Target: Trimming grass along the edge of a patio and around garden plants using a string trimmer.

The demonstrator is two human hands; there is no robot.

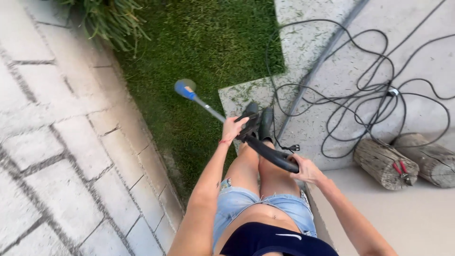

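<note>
A strip of lawn (199, 52) runs between a paved walkway (57, 142) and concrete slabs (379, 57) strewn with tangled black power cable (374, 90). The electric string trimmer (222, 115) angles down, its blue head (185, 88) over the grass: edge trimming looks underway. The left hand (232, 129) is clamped on the front handle, the right hand (305, 169) wrapped round the rear grip. Sweeping along the edging calls for steady, level guidance.

One string trimmer (222, 116), two logs (386, 163), one cable (360, 95)
</note>
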